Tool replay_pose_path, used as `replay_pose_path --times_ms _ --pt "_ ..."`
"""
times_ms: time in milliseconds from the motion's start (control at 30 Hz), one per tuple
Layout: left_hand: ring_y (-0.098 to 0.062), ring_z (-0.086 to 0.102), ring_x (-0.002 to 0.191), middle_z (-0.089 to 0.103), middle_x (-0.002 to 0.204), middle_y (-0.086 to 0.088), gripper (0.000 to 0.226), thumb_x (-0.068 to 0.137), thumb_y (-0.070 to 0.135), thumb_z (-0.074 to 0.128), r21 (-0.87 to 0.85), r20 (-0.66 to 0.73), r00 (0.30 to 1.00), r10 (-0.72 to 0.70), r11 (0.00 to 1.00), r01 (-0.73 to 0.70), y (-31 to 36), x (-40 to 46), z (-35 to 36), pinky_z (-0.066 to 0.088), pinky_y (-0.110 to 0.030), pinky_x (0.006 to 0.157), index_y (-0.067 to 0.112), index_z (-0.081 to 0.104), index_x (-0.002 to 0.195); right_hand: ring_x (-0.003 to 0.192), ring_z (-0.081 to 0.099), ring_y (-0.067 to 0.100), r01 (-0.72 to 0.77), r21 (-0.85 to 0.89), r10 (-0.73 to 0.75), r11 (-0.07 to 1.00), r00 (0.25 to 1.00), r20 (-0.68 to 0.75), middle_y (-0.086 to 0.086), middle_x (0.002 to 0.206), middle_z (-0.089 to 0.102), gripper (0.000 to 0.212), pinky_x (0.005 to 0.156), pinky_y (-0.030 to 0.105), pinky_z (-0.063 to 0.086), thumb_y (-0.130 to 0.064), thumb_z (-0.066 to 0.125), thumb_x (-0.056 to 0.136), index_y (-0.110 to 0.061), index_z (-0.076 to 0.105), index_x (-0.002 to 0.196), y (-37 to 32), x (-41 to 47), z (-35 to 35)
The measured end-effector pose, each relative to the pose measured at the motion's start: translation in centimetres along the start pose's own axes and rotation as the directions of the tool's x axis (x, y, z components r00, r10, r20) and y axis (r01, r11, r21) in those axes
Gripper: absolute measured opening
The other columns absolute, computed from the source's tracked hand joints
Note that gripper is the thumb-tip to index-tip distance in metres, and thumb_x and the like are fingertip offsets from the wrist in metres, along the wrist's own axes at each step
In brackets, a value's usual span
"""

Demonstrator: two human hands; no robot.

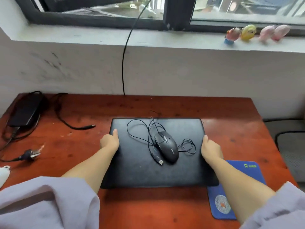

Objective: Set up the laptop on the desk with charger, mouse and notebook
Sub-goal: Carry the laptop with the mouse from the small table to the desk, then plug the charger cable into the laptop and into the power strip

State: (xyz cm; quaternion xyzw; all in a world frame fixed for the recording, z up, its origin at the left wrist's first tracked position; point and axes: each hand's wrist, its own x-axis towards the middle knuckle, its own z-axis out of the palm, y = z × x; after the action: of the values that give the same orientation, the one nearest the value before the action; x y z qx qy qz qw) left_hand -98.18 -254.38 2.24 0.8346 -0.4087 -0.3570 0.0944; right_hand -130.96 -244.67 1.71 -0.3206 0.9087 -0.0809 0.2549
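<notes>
A closed black laptop (pixel 140 169) lies flat in the middle of the red-brown desk (pixel 148 209). My left hand (pixel 109 142) grips its left edge and my right hand (pixel 210 148) grips its right edge. On the lid rests a black wired mouse (pixel 166 148) with its thin cable looped around it and the USB plug (pixel 160 161) lying loose. The black charger brick (pixel 25 111) sits at the desk's far left, its barrel tip (pixel 92 125) pointing right and its wall plug (pixel 32 153) lying nearer me. No notebook is in view.
A blue mouse pad (pixel 242 172) lies under the laptop's front right corner and my right forearm. A black cable (pixel 123 71) hangs down the white wall. Small toy figures (pixel 247 33) stand on the window sill. A white object (pixel 4 173) shows at the left edge.
</notes>
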Motion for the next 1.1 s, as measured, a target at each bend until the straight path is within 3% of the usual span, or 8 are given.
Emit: replay_pose_path --times_ms 233,600,733,867,1000,1100 --pt "-0.046 0.048 0.121 0.052 0.129 -0.031 0.070 0.095 0.051 0.037 0.016 -0.097 0.994 -0.054 0.998 0.056 0.8 3.0 1.5 0.040 -0.046 0.101 -0.013 0.048 0.122 0.113 0.056 0.039 0.042 -0.137 -0.040 0.990 0.999 0.018 0.026 0.122 0.060 0.064 0.094 0.041 0.042 -0.041 0.011 0.100 -0.001 0.059 0.114 -1.5 2.5 0.5" --pt "-0.045 0.042 0.126 0.045 0.136 -0.030 0.066 0.094 0.047 0.043 0.030 -0.191 0.981 -0.042 0.998 0.048 0.5 4.2 1.4 0.035 -0.049 0.104 -0.011 0.041 0.128 0.105 0.060 0.038 0.216 -0.281 -0.225 0.935 0.974 0.001 0.023 0.114 0.063 0.057 0.085 0.040 0.045 -0.035 0.016 0.102 0.000 0.060 0.108 -2.0 2.9 1.2" --pt "-0.044 0.038 0.127 0.041 0.136 -0.029 0.061 0.095 0.044 0.042 0.158 -0.174 0.984 0.028 0.987 0.000 0.5 3.9 0.7 0.034 -0.050 0.104 -0.007 0.041 0.129 0.108 0.059 0.037 0.246 -0.375 -0.242 0.894 0.968 0.059 0.022 0.118 0.061 0.050 0.087 0.040 0.045 -0.030 0.018 0.103 0.000 0.056 0.115 -2.5 2.9 0.7" --pt "-0.043 0.039 0.127 0.040 0.138 -0.027 0.056 0.095 0.038 0.045 0.241 -0.069 0.995 0.066 0.969 -0.048 0.5 3.3 -0.6 0.035 -0.047 0.105 -0.005 0.042 0.130 0.109 0.058 0.036 0.328 -0.485 -0.291 0.811 0.945 0.151 0.018 0.121 0.060 0.041 0.082 0.039 0.045 -0.018 0.020 0.100 -0.004 0.051 0.122 -3.0 3.0 -0.1" --pt "-0.040 0.042 0.125 0.042 0.136 -0.023 0.049 0.095 0.035 0.046 0.277 0.011 0.988 0.156 0.949 -0.153 -1.1 1.6 -1.8 0.038 -0.044 0.102 0.001 0.043 0.130 0.117 0.049 0.036 0.278 -0.429 -0.312 0.860 0.950 -0.010 0.018 0.127 0.050 0.029 0.089 0.042 0.043 -0.018 0.032 0.098 -0.004 0.045 0.120 -4.3 2.5 -0.3" --pt "-0.039 0.047 0.120 0.047 0.131 -0.022 0.044 0.095 0.034 0.046 0.277 0.044 0.968 0.245 0.928 -0.248 -2.8 0.9 -2.8 0.040 -0.042 0.100 0.005 0.046 0.128 0.112 0.049 0.035 0.376 -0.439 -0.481 0.816 0.863 -0.153 0.018 0.118 0.053 0.026 0.084 0.042 0.041 -0.008 0.043 0.090 -0.006 0.049 0.115 -7.4 1.9 -0.1"
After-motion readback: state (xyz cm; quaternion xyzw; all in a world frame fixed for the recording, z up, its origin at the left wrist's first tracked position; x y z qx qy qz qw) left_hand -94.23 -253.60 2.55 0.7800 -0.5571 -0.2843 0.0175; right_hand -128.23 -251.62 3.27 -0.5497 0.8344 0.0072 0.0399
